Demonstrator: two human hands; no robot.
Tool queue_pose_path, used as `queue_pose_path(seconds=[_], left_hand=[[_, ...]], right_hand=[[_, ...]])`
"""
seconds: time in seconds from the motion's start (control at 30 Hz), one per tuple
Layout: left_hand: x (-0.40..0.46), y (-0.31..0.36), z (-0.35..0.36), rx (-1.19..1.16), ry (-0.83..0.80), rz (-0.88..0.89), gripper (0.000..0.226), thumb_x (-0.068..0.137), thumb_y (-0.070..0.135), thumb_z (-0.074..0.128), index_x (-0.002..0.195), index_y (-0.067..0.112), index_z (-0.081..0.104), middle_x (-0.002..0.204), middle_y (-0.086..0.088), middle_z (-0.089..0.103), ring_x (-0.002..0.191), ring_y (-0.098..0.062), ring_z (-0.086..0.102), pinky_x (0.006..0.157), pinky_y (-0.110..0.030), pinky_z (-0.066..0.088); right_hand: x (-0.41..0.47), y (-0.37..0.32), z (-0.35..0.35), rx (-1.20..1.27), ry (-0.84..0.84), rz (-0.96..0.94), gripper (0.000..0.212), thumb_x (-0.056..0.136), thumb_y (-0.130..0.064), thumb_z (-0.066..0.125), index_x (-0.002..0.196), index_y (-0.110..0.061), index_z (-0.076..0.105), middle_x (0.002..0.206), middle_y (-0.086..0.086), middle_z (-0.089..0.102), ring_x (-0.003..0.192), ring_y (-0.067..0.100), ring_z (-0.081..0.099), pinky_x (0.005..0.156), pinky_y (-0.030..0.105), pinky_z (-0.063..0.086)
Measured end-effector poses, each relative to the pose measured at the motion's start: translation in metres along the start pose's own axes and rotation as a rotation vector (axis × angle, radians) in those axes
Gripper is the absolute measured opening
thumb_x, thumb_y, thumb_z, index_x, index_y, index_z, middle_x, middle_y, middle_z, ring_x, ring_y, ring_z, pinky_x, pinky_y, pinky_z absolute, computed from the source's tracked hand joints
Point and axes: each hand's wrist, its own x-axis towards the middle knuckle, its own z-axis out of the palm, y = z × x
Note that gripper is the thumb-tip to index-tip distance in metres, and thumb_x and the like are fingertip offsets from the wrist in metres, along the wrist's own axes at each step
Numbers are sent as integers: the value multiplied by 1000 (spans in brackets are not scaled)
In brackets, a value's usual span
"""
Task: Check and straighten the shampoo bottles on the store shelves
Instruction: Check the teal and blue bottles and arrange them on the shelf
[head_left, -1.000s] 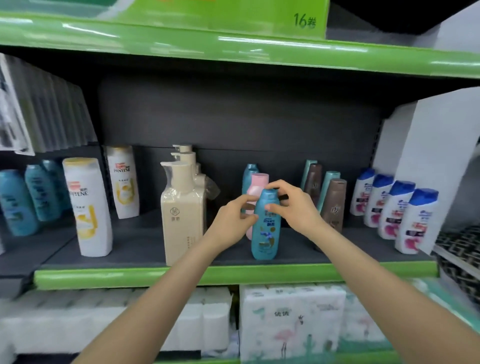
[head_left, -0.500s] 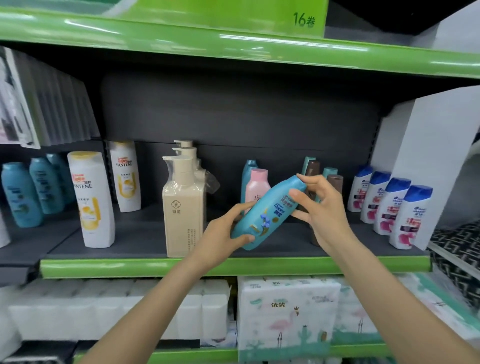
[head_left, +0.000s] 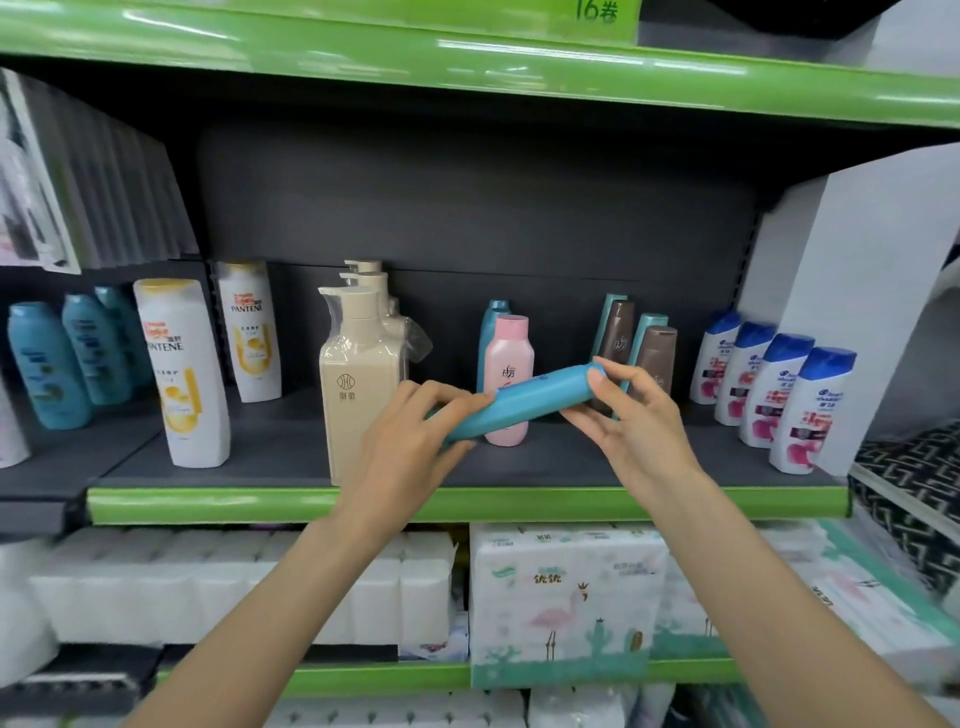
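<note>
At the centre of the frame both hands hold a teal shampoo bottle (head_left: 524, 405) nearly on its side, lifted off the green-edged shelf (head_left: 467, 504), cap end up to the right. The left hand (head_left: 410, 441) curls round its lower end and hides the base; the right hand (head_left: 631, 415) pinches the cap end, fingertips covering the cap. The label faces away, so no print shows. Behind it a pink bottle (head_left: 508, 364) stands upright, its lower half partly hidden. A beige pump bottle (head_left: 358, 374) stands left of centre, its bottom right corner behind the left hand. Brown bottles (head_left: 655, 358) at right of centre are partly covered by the right hand's fingers.
</note>
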Motion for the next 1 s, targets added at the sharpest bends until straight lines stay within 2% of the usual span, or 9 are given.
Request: queue_pose_path(seconds=[0.17, 0.3, 0.4, 0.47, 0.57, 0.63, 0.73, 0.9, 1.0], left_hand=[[-1, -4, -1, 163, 107, 121, 42, 71, 7, 79, 111, 16, 69, 99, -6, 66, 83, -17, 42, 58, -29, 48], [-2, -6, -1, 176, 102, 91, 40, 71, 7, 79, 108, 18, 69, 96, -5, 63, 81, -17, 40, 56, -30, 46], [-3, -6, -3, 14, 29, -33, 44, 74, 11, 77, 115, 23, 63, 99, 1, 58, 86, -13, 42, 64, -26, 46], [-1, -5, -7, -202, -49, -174, 45, 77, 14, 75, 116, 32, 60, 101, 6, 57, 90, -6, 47, 75, -17, 41], [1, -3, -9, -595, -215, -377, 41, 83, 16, 70, 113, 38, 55, 103, 10, 62, 92, 3, 55, 75, -9, 43], [0, -2, -3, -747, -291, -439, 35, 84, 21, 67, 115, 33, 55, 104, 8, 64, 94, -1, 60, 78, -15, 49], [0, -2, 3, -832, -321, -496, 33, 87, 16, 65, 115, 28, 56, 104, 4, 65, 97, -10, 62, 79, -24, 53], [9, 0, 14, -800, -397, -565, 34, 86, 11, 65, 115, 19, 50, 107, -9, 61, 96, -19, 63, 81, -30, 55], [17, 4, 22, -712, -435, -566, 35, 85, 15, 67, 114, 18, 47, 105, -6, 63, 93, -21, 65, 80, -32, 56]], right_hand=[[0, 2, 1, 112, -72, 71, 27, 91, -3, 54, 118, -4, 58, 110, 12, 65, 97, 24, 69, 76, 30, 58], [1, 6, -3, 117, -123, 75, 28, 92, 1, 51, 118, -6, 57, 116, 14, 62, 106, 26, 65, 81, 29, 57], [0, 7, -4, 63, -169, 32, 35, 92, 0, 50, 126, -9, 55, 114, 7, 65, 109, 21, 64, 89, 28, 54], [0, 7, -5, 0, -186, 8, 35, 93, -3, 51, 125, -17, 58, 109, 1, 67, 109, 19, 64, 92, 29, 53], [1, 6, -4, -82, -186, -5, 33, 91, -8, 54, 117, -28, 62, 104, 0, 70, 107, 18, 64, 91, 31, 53], [2, 5, -2, -119, -204, -18, 34, 91, -9, 55, 117, -30, 61, 102, 1, 70, 106, 18, 65, 88, 34, 55], [2, 3, 3, -157, -240, -57, 36, 90, -9, 57, 120, -28, 58, 104, 3, 69, 104, 18, 66, 83, 38, 57], [9, -5, 9, -309, -219, -143, 40, 88, -5, 60, 123, -22, 58, 108, 8, 67, 103, 16, 66, 77, 35, 58], [15, -8, 13, -367, -219, -205, 38, 89, -2, 59, 121, -20, 59, 103, 6, 69, 98, 12, 67, 72, 29, 58]])
